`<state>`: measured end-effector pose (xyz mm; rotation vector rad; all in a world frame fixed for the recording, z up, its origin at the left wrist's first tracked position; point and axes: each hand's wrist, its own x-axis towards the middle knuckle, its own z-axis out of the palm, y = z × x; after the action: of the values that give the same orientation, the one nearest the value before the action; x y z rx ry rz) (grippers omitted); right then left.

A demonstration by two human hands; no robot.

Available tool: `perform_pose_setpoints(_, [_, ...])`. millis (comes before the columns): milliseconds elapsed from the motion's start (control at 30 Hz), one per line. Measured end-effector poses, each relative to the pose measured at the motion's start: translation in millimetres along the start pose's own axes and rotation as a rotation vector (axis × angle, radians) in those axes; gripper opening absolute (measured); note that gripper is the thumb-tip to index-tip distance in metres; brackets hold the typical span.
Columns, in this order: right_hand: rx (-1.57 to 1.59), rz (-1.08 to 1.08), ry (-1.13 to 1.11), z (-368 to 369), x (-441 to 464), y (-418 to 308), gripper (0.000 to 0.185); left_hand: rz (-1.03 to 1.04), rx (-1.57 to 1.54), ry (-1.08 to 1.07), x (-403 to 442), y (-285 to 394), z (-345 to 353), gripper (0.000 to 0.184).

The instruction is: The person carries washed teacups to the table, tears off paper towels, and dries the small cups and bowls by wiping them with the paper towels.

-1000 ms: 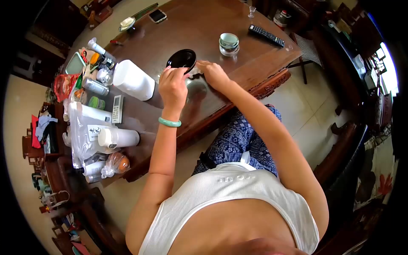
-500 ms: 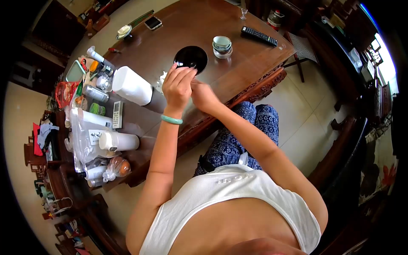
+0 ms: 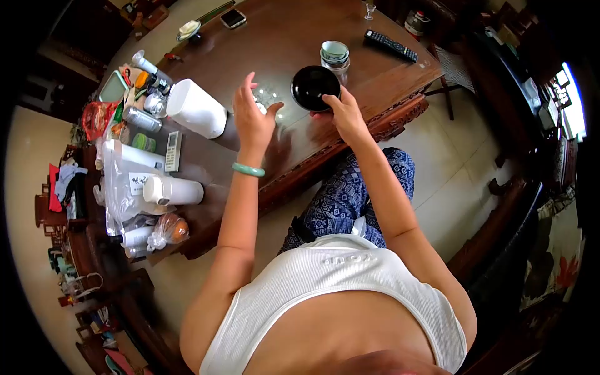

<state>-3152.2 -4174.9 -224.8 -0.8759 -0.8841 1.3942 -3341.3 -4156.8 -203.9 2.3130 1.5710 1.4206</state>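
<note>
My right hand grips the near right rim of a round, glossy black dish, thumb on top and fingers underneath. To the left, my left hand is raised over the table with its fingers and thumb apart, holding nothing. A green bangle circles that wrist. Just behind the left hand lies something white and crumpled, partly hidden; it looks like tissue. Stacked small bowls stand just beyond the dish on the right.
The wooden table carries a remote control, a phone and a small glass. On the left are a white canister, a white bottle, a plastic bag and several jars. My knees are under its near edge.
My hands were together in front of the dish and have parted. The right hand has taken hold of the dish and shifted it right; the left has moved left and opened.
</note>
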Motion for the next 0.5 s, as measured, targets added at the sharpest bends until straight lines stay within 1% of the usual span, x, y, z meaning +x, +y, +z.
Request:
perform_pose_setpoints(33, [0.047,0.001,0.019,-1.1,0.6,1.4,0.026,-0.089,0.051,-0.086,-1.4,-14.7,3.0,0.066])
perform_pose_setpoints(100, [0.031,0.01,0.029,-1.3,0.9,4.0,0.028,-0.051,0.349,-0.284,-10.2,-39.4,14.4,0.062])
perform_pose_setpoints(133, [0.008,0.012,0.048,-1.3,1.2,4.9,0.032,-0.104,0.405,-0.387,-12.2,-44.4,18.0,0.054])
perform_pose_setpoints(167, [-0.015,0.014,0.07,-0.7,1.1,6.1,0.035,-0.104,0.413,-0.389,-12.1,-50.7,20.1,0.054])
perform_pose_setpoints(233, [-0.021,0.016,0.051,-0.1,0.2,9.6,0.033,-0.137,0.407,-0.376,-12.4,-65.1,27.7,0.044])
perform_pose_setpoints(267, [-0.032,0.011,0.033,0.4,1.5,10.8,0.032,-0.146,0.319,-0.298,-10.9,-80.4,28.2,0.04])
perform_pose_setpoints(300, [-0.047,0.009,0.017,0.2,1.3,11.1,0.031,-0.146,0.319,-0.299,-9.5,-76.0,26.3,0.04])
perform_pose_setpoints(367, [-0.063,0.008,0.02,4.1,0.7,8.9,0.032,-0.335,-0.129,-0.108,-0.2,-50.9,16.2,0.04])
perform_pose_setpoints(400, [-0.081,0.011,0.021,5.4,0.4,8.6,0.034,-0.423,-0.338,-0.097,3.1,-26.0,5.6,0.043])
perform_pose_setpoints(433, [-0.082,0.016,0.02,5.7,0.6,9.8,0.034,-0.346,-0.36,-0.04,5.9,-4.3,-1.2,0.038])
perform_pose_setpoints(500, [-0.047,0.017,0.002,7.7,2.7,12.9,0.038,0.213,-0.203,0.056,7.2,4.7,4.1,0.031])
